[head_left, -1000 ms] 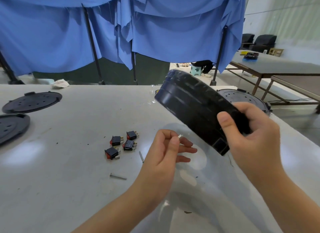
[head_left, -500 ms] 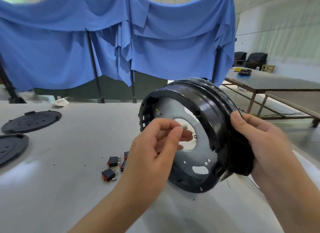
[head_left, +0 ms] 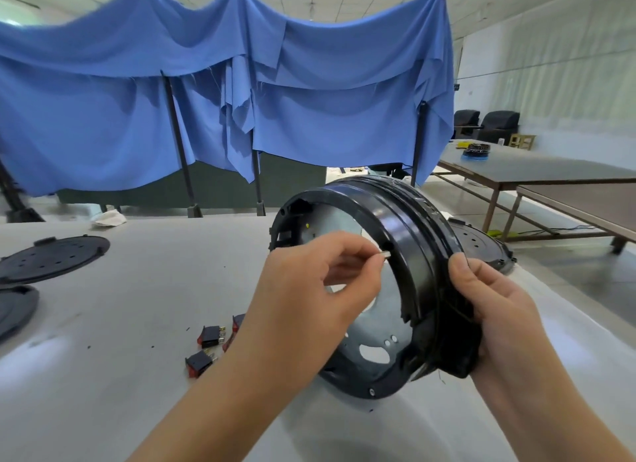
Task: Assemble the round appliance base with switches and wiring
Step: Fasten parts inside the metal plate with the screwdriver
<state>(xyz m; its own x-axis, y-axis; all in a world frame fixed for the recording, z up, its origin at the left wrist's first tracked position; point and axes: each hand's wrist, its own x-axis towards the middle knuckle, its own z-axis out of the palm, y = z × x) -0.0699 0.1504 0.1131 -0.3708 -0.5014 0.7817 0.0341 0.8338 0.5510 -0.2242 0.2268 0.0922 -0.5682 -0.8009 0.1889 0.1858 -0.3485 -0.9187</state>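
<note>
One round appliance base (head_left: 406,255), black glossy plastic ring with ribbed outer wall, grey metal plate inside with round and oblong cut-outs. Held tilted on edge above the near-right part of the table (head_left: 120,324), open side facing left toward the viewer. Lower rim looks close to the tabletop; contact cannot be told.

Right hand (head_left: 495,310): fingers curled round the base's right rim, thumb on the near face, gripping it. Fingertips hidden behind the ring.

Left hand (head_left: 309,306): thumb and forefinger pinching one small metal piece (head_left: 386,254), silvery, short and cylindrical, its tip just beside a hole in the ring's inner wall. Too small to identify further; other fingers loosely curled.

Rocker switches (head_left: 206,348): two seen whole, black bodies with red faces and brass-coloured terminals, lying on the table left of the base. Two more partly hidden behind the left hand, only red and black edges showing.

Flat round black discs with small holes: two (head_left: 51,258) at the far-left table edge, the nearer cut off by the frame; one more (head_left: 481,244) behind the base on the right, mostly hidden.

Table surface: pale grey, smooth, slightly glossy, with dark specks. One crumpled white cloth (head_left: 106,218) at the far edge. Blue fabric curtain (head_left: 309,117) draped over dark poles behind.
</note>
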